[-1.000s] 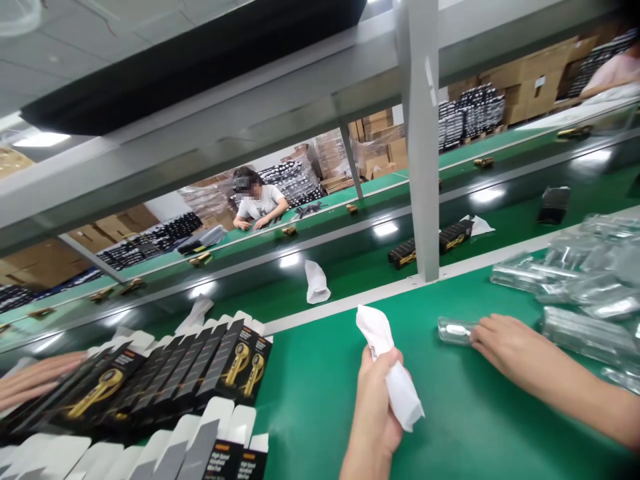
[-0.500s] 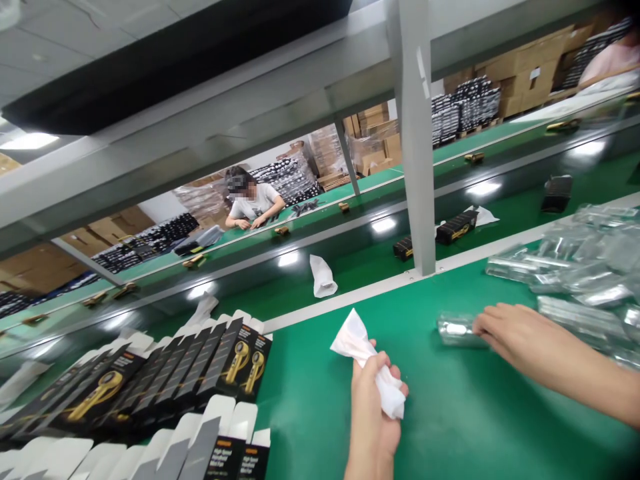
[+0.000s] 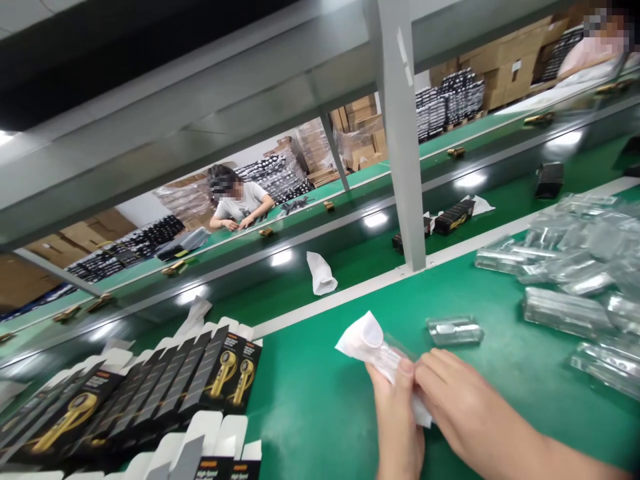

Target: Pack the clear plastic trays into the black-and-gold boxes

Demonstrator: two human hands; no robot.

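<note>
Over the green table (image 3: 300,407), the white pouch (image 3: 364,335), likely light, soft and slippery, seems best held round its middle, where the left hand (image 3: 400,413) wraps its fingers, while the right hand (image 3: 457,393) curls against it, whether gripping I cannot tell.

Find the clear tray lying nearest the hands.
In the head view, the clear tray lies right of centre on the green tabletop, beyond the right hand and left of the heaped trays.
</note>
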